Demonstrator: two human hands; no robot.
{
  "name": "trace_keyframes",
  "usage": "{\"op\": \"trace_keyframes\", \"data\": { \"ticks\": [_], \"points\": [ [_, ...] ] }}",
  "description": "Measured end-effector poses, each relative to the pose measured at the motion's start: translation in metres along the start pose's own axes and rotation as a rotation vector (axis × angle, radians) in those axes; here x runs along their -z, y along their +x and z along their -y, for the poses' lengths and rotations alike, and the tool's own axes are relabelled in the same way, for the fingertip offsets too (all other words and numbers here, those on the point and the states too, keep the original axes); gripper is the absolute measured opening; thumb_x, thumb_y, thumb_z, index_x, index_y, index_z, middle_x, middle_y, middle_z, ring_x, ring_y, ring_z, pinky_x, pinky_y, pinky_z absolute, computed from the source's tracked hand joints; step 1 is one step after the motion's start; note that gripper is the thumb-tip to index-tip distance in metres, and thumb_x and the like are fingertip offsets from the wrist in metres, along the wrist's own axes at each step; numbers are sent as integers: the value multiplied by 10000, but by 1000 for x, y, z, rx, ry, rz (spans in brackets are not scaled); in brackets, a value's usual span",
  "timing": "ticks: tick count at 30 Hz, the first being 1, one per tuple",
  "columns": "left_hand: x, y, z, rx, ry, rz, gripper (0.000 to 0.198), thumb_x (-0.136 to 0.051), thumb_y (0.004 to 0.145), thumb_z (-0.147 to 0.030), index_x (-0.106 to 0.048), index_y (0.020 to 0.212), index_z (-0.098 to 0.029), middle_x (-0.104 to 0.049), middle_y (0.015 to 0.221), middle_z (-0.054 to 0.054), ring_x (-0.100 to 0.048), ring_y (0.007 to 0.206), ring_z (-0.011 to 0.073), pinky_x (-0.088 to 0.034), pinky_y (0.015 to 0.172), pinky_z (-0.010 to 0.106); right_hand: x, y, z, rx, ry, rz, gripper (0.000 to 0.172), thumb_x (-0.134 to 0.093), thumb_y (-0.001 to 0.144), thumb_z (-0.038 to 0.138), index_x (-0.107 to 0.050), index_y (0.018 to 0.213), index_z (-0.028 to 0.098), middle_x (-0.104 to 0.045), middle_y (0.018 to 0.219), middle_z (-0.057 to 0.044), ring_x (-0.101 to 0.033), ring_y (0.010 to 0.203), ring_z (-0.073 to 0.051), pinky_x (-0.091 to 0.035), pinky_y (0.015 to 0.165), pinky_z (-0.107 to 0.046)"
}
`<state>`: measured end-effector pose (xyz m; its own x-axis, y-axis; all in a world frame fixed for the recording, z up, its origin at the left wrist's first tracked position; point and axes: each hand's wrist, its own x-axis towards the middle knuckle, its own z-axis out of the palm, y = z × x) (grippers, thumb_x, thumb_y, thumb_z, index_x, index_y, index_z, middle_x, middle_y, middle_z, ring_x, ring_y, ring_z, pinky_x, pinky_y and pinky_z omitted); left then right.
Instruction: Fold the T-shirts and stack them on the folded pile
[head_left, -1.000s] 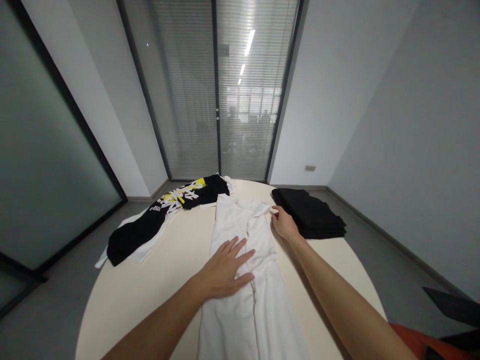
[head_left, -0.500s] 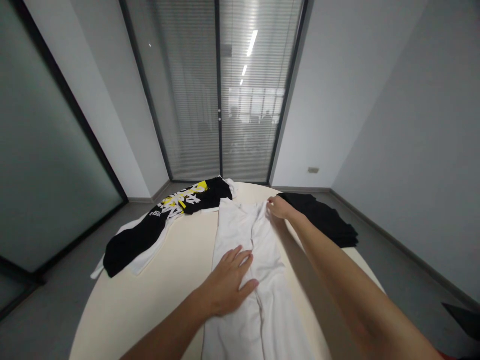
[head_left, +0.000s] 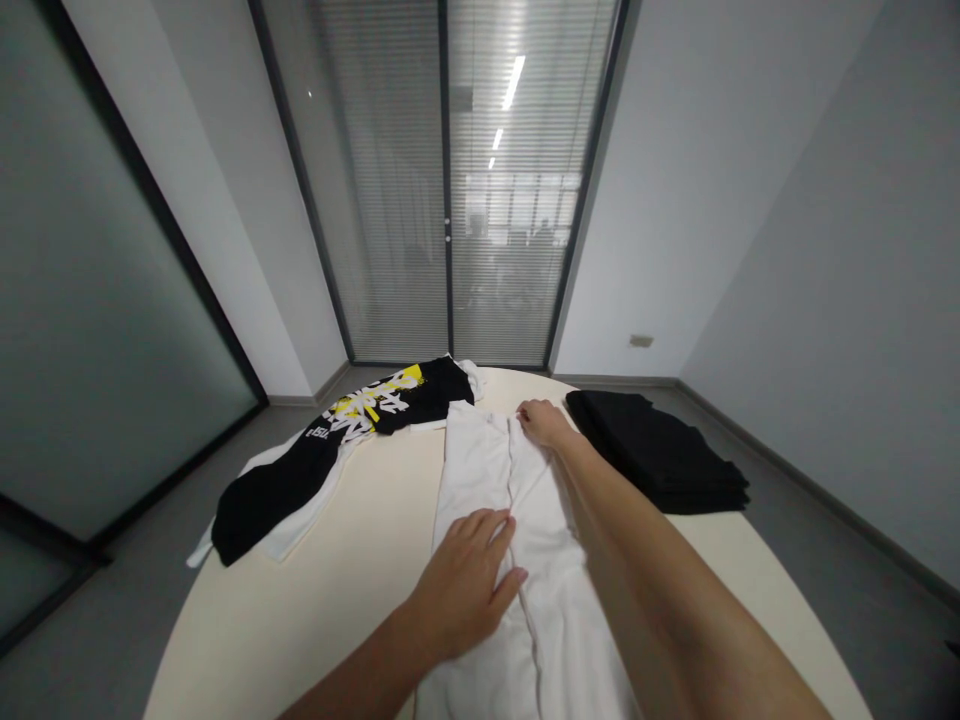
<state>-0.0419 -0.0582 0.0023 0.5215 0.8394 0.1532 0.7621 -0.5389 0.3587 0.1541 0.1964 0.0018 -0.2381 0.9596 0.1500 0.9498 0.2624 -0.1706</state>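
A white garment (head_left: pixel 480 460) lies lengthwise on the round cream table (head_left: pixel 360 570), folded into a long strip with an edge running down its middle. My left hand (head_left: pixel 469 585) rests on the middle of the cloth, palm down with the thumb apart. Farther off, my right hand (head_left: pixel 541 422) has its fingers closed on the cloth at the far end, near the middle edge. Both hands touch the same white garment.
Black and white clothes (head_left: pixel 277 490) with a yellow and white print lie along the table's left side. A folded black stack (head_left: pixel 652 450) sits at the right edge. Beyond the table stands a glass partition with blinds (head_left: pixel 390 200).
My right hand has moved left, bringing the far right part of the white cloth inward. My left hand stays on the cloth. The view has shifted slightly, showing more of the black stack.
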Motion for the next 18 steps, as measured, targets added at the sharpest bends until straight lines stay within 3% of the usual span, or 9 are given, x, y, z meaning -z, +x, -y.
{"op": "trace_keyframes", "data": {
  "ticks": [4, 9, 13, 18],
  "points": [
    [1, 0, 1, -10, -21, -4, 542, -445, 1008, -421, -399, 1507, -213, -447, 1538, 98, -399, 1397, 268, -344, 1163, 467, -1, 3, 4, -57, -14, -70, 363, -386, 1017, 309, -653, 1207, 152, -665, 1209, -173, -552, 1145, -291, -416, 948, -379],
    [0, 0, 1, -29, 12, 10, 468, -430, 1013, -443, -491, 1452, -291, -427, 1552, 76, -396, 1395, 292, -350, 1143, 495, -1, -2, 10, -28, -9, -56, 314, -483, 981, 324, -675, 1183, 178, -636, 1247, -160, -544, 1142, -298, -439, 926, -378],
    [-2, 0, 2, -14, 28, 9, 489, -383, 1028, -443, -486, 1458, -235, -433, 1551, 84, -389, 1403, 287, -333, 1161, 479, 2, -11, 13, 29, -7, -83, 362, -458, 973, 220, -611, 1301, 206, -574, 1333, -149, -500, 1211, -289, -430, 966, -374],
    [-2, -1, 1, -9, 40, 22, 526, -368, 1030, -436, -461, 1473, -167, -448, 1544, 92, -385, 1404, 288, -317, 1175, 467, 8, -17, 11, 41, -16, -34, 374, -491, 938, 165, -652, 1264, 255, -591, 1283, -110, -549, 1177, -248, -437, 969, -322]
  ]
}}
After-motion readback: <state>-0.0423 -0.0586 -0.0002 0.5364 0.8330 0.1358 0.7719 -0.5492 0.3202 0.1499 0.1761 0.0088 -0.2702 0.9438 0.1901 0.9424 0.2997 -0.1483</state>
